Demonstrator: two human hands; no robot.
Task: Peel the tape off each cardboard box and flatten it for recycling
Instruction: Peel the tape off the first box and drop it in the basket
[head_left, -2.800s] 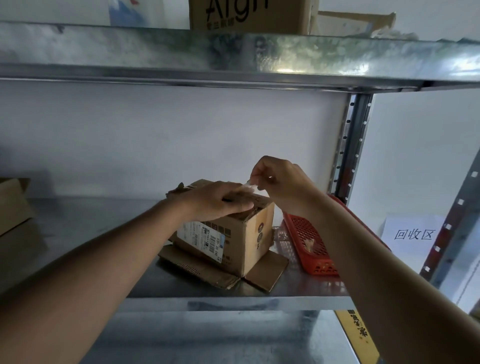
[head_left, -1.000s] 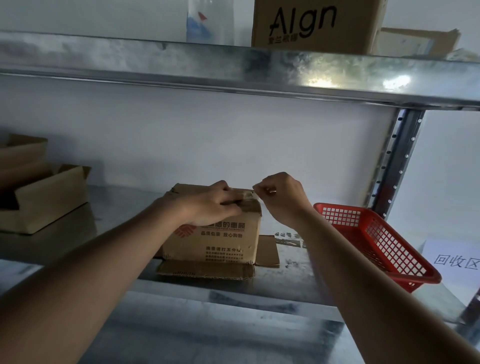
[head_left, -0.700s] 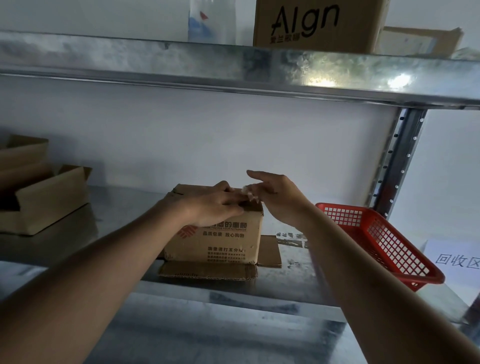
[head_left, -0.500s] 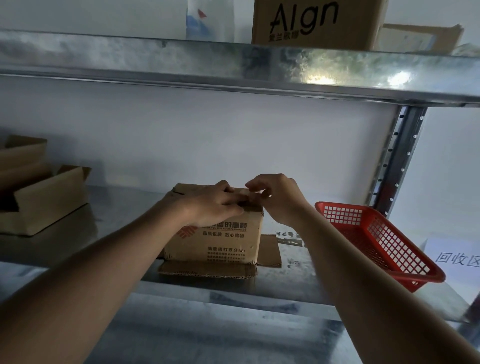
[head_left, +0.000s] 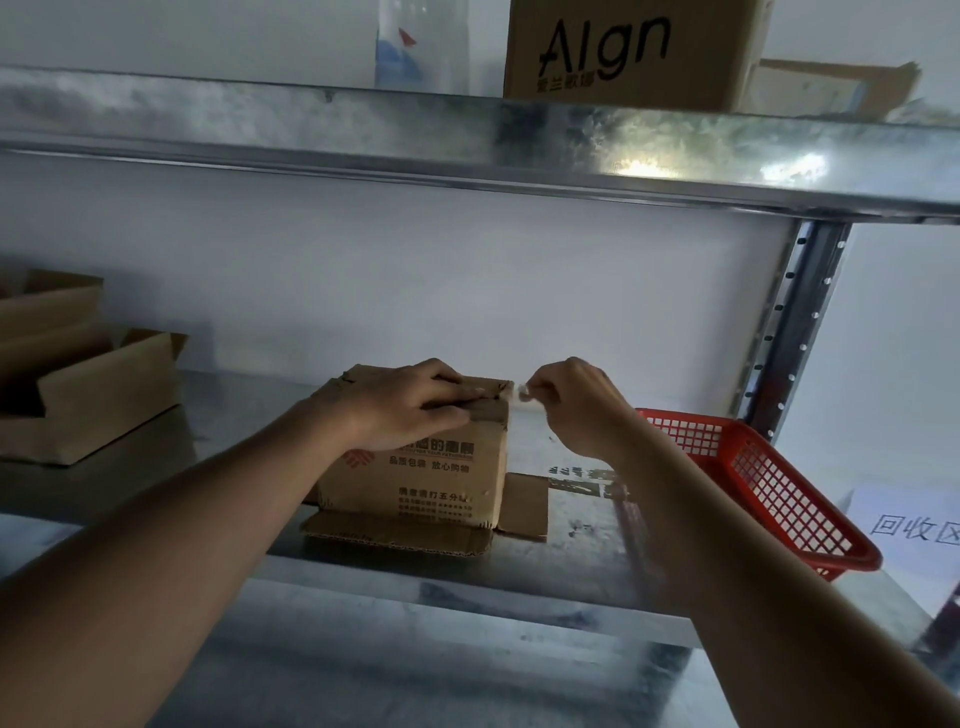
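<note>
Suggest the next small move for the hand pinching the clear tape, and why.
Probably keep pulling the strip of clear tape rightward, away from the small printed brown cardboard box. The right hand pinches its lifted end beside the box's top corner, while the left hand presses the top down.

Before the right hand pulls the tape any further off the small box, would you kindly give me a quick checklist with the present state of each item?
1. Left hand presses flat on top of the small brown printed cardboard box: ok.
2. Right hand pinches the clear tape end: ok.
3. Tape fully off the box: cannot tell.
4. Box sits on the grey metal shelf, bottom flaps splayed out: ok.
5. Red plastic mesh basket stands to the right, apart from the box: ok.
6. Box flattened: not ok.
</note>
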